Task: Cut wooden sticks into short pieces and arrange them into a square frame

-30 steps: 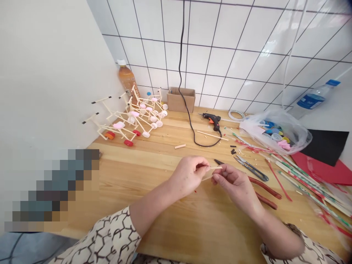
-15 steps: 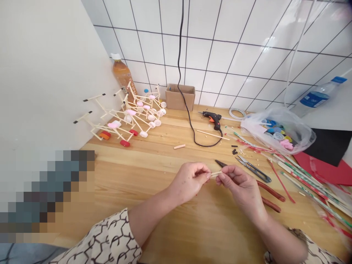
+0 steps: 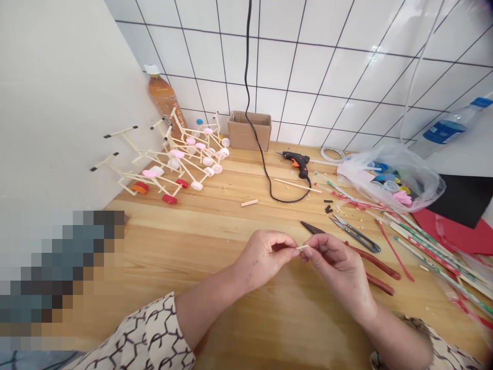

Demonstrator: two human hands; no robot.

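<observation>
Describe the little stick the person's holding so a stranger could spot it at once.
On the wooden tabletop, find the person's two hands at the front. Between the left hand and right hand is a short pale stick, pinched by both; unlike the loose sticks nearby, it is held off the table.

A short, pale wooden stick [image 3: 302, 247] is pinched between left hand [image 3: 264, 253] and right hand [image 3: 331, 262].

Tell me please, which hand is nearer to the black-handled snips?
Right hand: it is nearer, in front of the black-handled snips and a little to their left, not touching them. The left hand is farther left.
</observation>
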